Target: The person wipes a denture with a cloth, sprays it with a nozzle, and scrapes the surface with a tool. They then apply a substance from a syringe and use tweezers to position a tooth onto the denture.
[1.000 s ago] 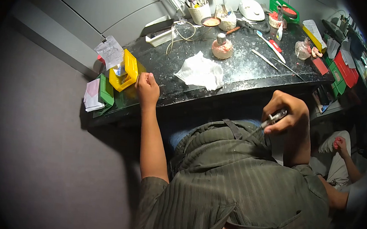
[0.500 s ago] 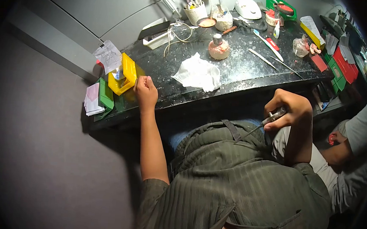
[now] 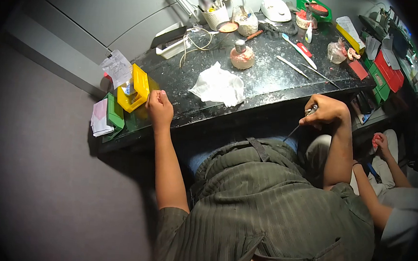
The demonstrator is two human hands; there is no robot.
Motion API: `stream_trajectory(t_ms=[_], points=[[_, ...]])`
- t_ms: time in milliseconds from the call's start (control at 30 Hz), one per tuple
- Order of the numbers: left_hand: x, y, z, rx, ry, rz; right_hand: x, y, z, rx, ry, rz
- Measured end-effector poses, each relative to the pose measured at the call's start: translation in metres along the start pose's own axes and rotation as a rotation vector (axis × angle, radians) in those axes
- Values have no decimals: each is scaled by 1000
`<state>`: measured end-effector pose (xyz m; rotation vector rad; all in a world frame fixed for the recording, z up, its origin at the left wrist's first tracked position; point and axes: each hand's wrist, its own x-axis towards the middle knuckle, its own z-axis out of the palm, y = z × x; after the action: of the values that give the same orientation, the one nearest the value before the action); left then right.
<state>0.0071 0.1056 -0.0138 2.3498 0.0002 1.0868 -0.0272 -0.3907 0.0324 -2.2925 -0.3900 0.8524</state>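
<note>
My left hand (image 3: 160, 108) is closed, resting at the table's left front edge against the yellow bin (image 3: 141, 84). Whatever its curled fingers hold, if anything, is hidden. Past the front edge, above my lap, my right hand (image 3: 327, 111) is wrapped round a slim hand tool (image 3: 292, 133) with a metal-banded handle. Its thin dark shaft slants down to the left. A crumpled white cloth or tissue (image 3: 218, 85) lies between my hands, further back on the table. Behind it stands a round glass bottle (image 3: 242, 56) with a metal cap and pinkish contents.
The black table (image 3: 171, 113) is scuffed with white dust. A green bin (image 3: 115, 114) with papers stands at its left end. A toothbrush (image 3: 299, 51) and a white stick-like tool (image 3: 292, 67) lie at right. Another person's hand (image 3: 381, 142) holds something red at far right.
My right hand has turned, and the tool's shaft points more steeply down. The view has shifted slightly. The person at right has moved their arms, and the red object shows more clearly.
</note>
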Motion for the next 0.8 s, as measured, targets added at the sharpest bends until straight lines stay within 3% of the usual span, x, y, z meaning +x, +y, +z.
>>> stream_trajectory(t_ms=[300, 367, 433, 567, 667, 733, 800], points=[[0, 0, 0, 28, -1, 30, 7, 6, 2, -13, 53, -77], [-1, -1, 0, 25, 6, 34, 4, 5, 2, -143, 154, -356], [-1, -3, 1, 8, -2, 24, -10, -2, 1, 156, 114, -501], [0, -2, 1, 12, -3, 12, -44, -29, 14, 428, 327, -1090], [-1, -5, 1, -10, 7, 4, -49, -28, 24, 476, 355, -1191], [0, -10, 4, -30, 20, 0, -50, -30, 26, 458, 412, -1382], [1, -21, 6, -99, 46, 22, -44, -37, 25, 531, 326, -1438]])
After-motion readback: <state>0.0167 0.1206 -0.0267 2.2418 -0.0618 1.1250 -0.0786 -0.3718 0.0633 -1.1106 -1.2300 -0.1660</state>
